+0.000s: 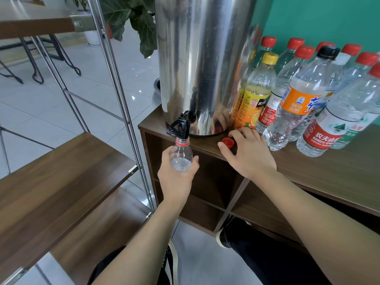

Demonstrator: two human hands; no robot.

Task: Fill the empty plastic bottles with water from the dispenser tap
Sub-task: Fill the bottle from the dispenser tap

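A tall steel dispenser (197, 58) stands at the left end of a brown cabinet top (320, 167), its black tap (181, 124) jutting over the front edge. My left hand (176, 177) grips a clear uncapped bottle (182, 155) from below, with its red-ringed mouth right under the tap; water shows inside it. A loose red cap (228, 142) lies on the cabinet top. My right hand (246, 153) rests beside it, thumb and fingers touching the cap.
Several capped plastic bottles (304, 95), with red, yellow, black and white caps, crowd the cabinet top right of the dispenser. A metal-framed rack with wooden shelves (61, 173) stands close on the left. Open cabinet compartments (216, 182) lie below, and my shoes are on the floor.
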